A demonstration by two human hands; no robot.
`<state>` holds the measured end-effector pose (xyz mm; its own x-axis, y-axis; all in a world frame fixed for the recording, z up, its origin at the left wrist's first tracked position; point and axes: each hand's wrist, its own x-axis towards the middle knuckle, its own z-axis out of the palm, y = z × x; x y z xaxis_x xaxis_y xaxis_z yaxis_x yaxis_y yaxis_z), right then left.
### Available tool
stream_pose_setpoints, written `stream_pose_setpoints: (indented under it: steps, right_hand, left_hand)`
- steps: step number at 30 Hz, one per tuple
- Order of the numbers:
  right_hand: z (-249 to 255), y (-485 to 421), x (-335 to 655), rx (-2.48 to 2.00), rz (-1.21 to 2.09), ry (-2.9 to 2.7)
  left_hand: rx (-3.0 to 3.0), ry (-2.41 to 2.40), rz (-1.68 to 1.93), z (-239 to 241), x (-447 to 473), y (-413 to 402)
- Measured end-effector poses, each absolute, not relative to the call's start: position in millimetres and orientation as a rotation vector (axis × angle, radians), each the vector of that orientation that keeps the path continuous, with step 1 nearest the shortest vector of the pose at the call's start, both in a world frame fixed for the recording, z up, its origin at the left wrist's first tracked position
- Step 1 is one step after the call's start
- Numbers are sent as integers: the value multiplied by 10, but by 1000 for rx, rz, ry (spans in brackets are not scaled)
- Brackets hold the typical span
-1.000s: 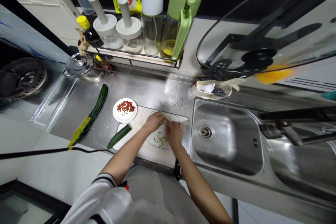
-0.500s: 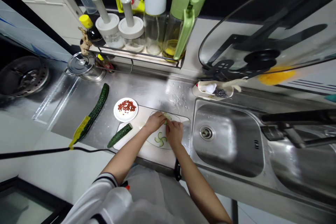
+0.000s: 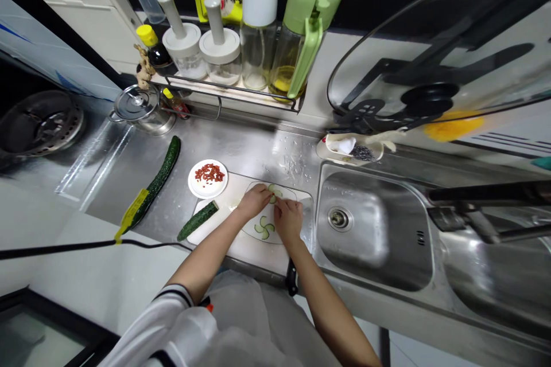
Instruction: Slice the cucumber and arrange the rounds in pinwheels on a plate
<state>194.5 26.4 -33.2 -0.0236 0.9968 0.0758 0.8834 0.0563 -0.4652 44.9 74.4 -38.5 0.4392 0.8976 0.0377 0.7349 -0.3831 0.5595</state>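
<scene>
My left hand point(image 3: 255, 199) and my right hand point(image 3: 288, 218) meet over the far part of a pale oval plate point(image 3: 279, 239) on the white cutting board point(image 3: 245, 252). Their fingertips are closed on thin cucumber slices point(image 3: 275, 190), partly covered by the fingers. Nearer me on the plate, several curved slices form a pinwheel point(image 3: 264, 227). A cut piece of cucumber point(image 3: 198, 221) rests across the board's left edge. Behind it, a small white plate point(image 3: 194, 187) holds chopped red bits point(image 3: 209, 173). By my right forearm, a black knife handle point(image 3: 291, 280) sticks out past the counter edge.
A whole cucumber point(image 3: 161, 178) with a yellow label lies on the left of the steel counter. A lidded pot point(image 3: 144, 112) stands behind it. Jars and an oil bottle point(image 3: 286, 77) line the back rack. The sink point(image 3: 370, 229) is at right, under a glass lid point(image 3: 387, 86).
The view has shifted slightly. My fingertips have moved a little on the far slices, and more green edge shows between my hands. The pinwheel and the cucumber piece stay put.
</scene>
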Motion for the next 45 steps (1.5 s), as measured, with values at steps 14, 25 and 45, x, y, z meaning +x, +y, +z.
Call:
stream_pose_setpoints:
  steps: [14, 25, 45]
  right_hand:
    - [-259, 195, 1953, -1929, 432, -1989]
    - [-258, 106, 1949, -1845, 398, -1999]
    - [-247, -1, 1905, -1818, 410, -1962]
  left_hand:
    - [2183, 1496, 624, -227, 314, 663]
    - [1554, 2363, 516, 20, -562, 542]
    - [1430, 2434, 440, -86, -734, 725]
